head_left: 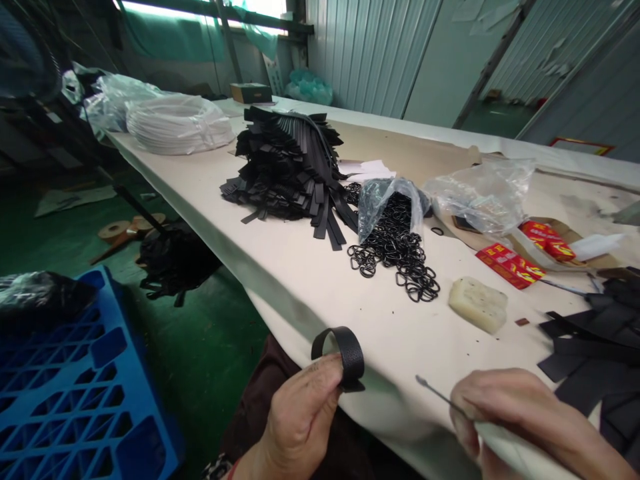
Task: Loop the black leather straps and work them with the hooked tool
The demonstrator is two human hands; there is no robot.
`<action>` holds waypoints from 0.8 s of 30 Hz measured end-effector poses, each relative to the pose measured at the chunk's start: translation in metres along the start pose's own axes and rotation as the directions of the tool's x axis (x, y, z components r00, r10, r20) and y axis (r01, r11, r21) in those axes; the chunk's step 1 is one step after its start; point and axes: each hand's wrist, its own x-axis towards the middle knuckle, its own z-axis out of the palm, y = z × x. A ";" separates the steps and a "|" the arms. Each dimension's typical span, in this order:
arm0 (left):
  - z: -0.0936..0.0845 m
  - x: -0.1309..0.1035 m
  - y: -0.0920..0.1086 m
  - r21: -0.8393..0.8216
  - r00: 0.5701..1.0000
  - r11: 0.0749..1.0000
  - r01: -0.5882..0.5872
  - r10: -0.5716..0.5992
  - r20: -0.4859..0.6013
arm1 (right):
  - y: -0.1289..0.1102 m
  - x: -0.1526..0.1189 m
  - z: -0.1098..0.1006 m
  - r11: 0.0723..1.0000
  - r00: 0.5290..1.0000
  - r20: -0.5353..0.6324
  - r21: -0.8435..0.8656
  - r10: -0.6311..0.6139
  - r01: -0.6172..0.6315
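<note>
Near the table's front edge, my left hand (301, 413) is closed, pinching a black leather strap (352, 357) bent round into a loop. My right hand (525, 417), at the lower right, is closed around a thin metal tool (440, 393) with a pale handle; its small flattened tip points left towards the strap, apart from it. Beyond both hands, black D-rings (395, 237) spill out of a clear plastic bag (373, 200). A pale yellowish block (479, 303) lies on the table above my right hand. More flat black straps (590, 347) lie at the right edge.
A large bundle of black straps (295, 167) is piled on the cloth-covered table (280, 267). Red packets (510, 265) and a clear bag (485, 193) lie at right. A white coil (175, 123) sits at the far left end. A blue pallet (107, 373) stands on the floor.
</note>
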 end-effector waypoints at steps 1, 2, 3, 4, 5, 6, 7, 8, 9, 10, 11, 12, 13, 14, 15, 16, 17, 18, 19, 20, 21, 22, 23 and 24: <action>0.000 0.000 0.001 0.008 1.000 1.000 -0.009 0.009 0.006 | -0.004 0.003 0.001 0.980 0.995 0.033 0.170 0.097 -0.101; 0.000 0.000 0.001 0.013 1.000 1.000 -0.019 0.019 0.012 | -0.010 0.007 0.003 0.925 0.981 0.063 0.328 0.182 -0.193; 0.000 0.001 0.002 0.015 0.999 0.999 -0.029 0.029 0.020 | -0.015 0.011 0.008 0.852 0.965 0.085 0.455 0.248 -0.259; 0.001 0.001 0.003 0.015 0.999 0.999 -0.041 0.041 0.027 | -0.020 0.015 0.013 0.786 0.944 0.102 0.531 0.313 -0.318; 0.001 0.002 0.003 0.014 0.998 0.999 -0.050 0.050 0.033 | -0.025 0.018 0.018 0.732 0.920 0.105 0.574 0.378 -0.366; 0.001 0.002 0.004 0.010 0.998 0.998 -0.058 0.057 0.041 | -0.028 0.019 0.023 0.691 0.895 0.108 0.599 0.432 -0.405; 0.001 0.002 0.004 0.007 0.997 0.998 -0.063 0.062 0.048 | -0.030 0.020 0.028 0.655 0.871 0.118 0.613 0.476 -0.441; 0.001 0.003 0.004 0.003 0.996 0.998 -0.064 0.064 0.060 | -0.030 0.019 0.031 0.628 0.854 0.130 0.623 0.504 -0.466; 0.001 0.003 0.004 -0.001 0.995 0.998 -0.063 0.063 0.076 | -0.030 0.017 0.033 0.609 0.841 0.141 0.628 0.523 -0.485; 0.001 0.003 0.004 -0.005 0.994 0.998 -0.060 0.060 0.093 | -0.028 0.014 0.035 0.593 0.828 0.155 0.628 0.539 -0.503; 0.000 0.004 0.004 -0.009 0.993 0.998 -0.056 0.056 0.106 | -0.026 0.011 0.036 0.580 0.819 0.171 0.628 0.548 -0.519; 0.000 0.004 0.005 -0.016 0.992 0.999 -0.051 0.053 0.115 | -0.023 0.008 0.036 0.567 0.809 0.187 0.626 0.557 -0.536; 0.000 0.005 0.005 -0.026 0.992 0.998 -0.048 0.051 0.120 | -0.021 0.005 0.036 0.558 0.800 0.205 0.620 0.564 -0.552; 0.000 0.005 0.005 -0.040 0.991 0.998 -0.043 0.048 0.122 | -0.018 0.003 0.036 0.552 0.793 0.223 0.612 0.567 -0.567; 0.000 0.006 0.006 -0.057 0.991 0.998 -0.036 0.043 0.124 | -0.016 0.001 0.036 0.547 0.783 0.241 0.600 0.573 -0.584; 0.000 0.006 0.006 -0.077 0.991 0.997 -0.026 0.036 0.125 | -0.014 0.000 0.036 0.542 0.773 0.256 0.586 0.581 -0.602; 0.001 0.006 0.006 -0.099 0.991 0.995 -0.012 0.025 0.129 | -0.012 -0.001 0.037 0.537 0.761 0.268 0.573 0.590 -0.619; 0.001 0.006 0.006 -0.125 0.991 0.992 0.008 0.009 0.136 | -0.011 -0.002 0.037 0.530 0.748 0.278 0.561 0.603 -0.636; 0.002 0.005 0.007 -0.155 0.989 0.987 0.036 -0.013 0.147 | -0.011 -0.002 0.038 0.523 0.738 0.278 0.557 0.615 -0.645; 0.002 0.005 0.007 -0.189 0.986 0.979 0.074 -0.043 0.163 | -0.010 -0.002 0.039 0.514 0.728 0.275 0.556 0.628 -0.653; 0.002 0.004 0.007 -0.222 0.979 0.967 0.123 -0.082 0.185 | -0.010 -0.002 0.039 0.504 0.719 0.272 0.558 0.640 -0.660; 0.002 0.004 0.008 -0.254 0.968 0.949 0.185 -0.131 0.213 | -0.011 -0.002 0.040 0.492 0.710 0.271 0.562 0.650 -0.665; 0.002 0.005 0.009 -0.284 0.950 0.924 0.256 -0.188 0.248 | -0.011 -0.002 0.041 0.479 0.700 0.271 0.566 0.661 -0.671; 0.001 0.006 0.011 -0.307 0.924 0.890 0.336 -0.249 0.291 | -0.011 -0.001 0.042 0.467 0.690 0.270 0.569 0.672 -0.677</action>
